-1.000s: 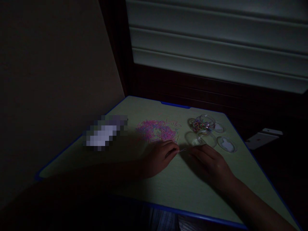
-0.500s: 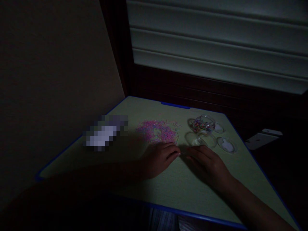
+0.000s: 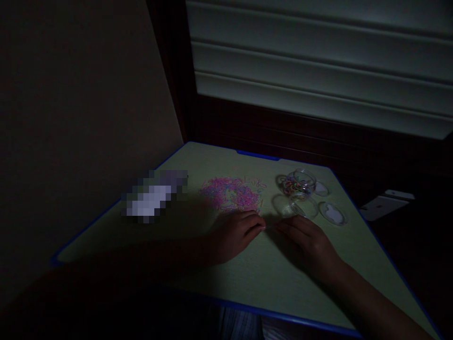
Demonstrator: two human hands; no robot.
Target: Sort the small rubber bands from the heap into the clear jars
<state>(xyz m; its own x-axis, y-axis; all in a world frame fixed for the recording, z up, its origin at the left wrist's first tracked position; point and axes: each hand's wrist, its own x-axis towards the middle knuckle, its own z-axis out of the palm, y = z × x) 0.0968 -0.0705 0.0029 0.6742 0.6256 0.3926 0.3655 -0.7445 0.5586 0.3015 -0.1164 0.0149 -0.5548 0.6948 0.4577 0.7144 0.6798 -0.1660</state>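
Observation:
My left hand (image 3: 239, 236) is closed in a pinch over the table, just in front of a heap of small pink and multicoloured rubber bands (image 3: 244, 196). Facing it, my right hand (image 3: 306, 238) is pinched too, its fingertips a short way to the right. Between the two sets of fingertips runs a thin pale strand (image 3: 269, 227), which looks like a single rubber band pulled straight; both hands grip it. The dim light hides its finer detail.
On the right of the blue-edged table (image 3: 247, 278) lie a clear jar (image 3: 305, 178) with coloured bands, another clear container (image 3: 307, 208) and a lid (image 3: 332, 213). A blurred-out object (image 3: 148, 200) lies on the left. A white box (image 3: 385, 207) is beyond the right edge.
The right fingers have drawn slightly closer together around the strand, which now appears as a straighter line. The left hand is almost still.

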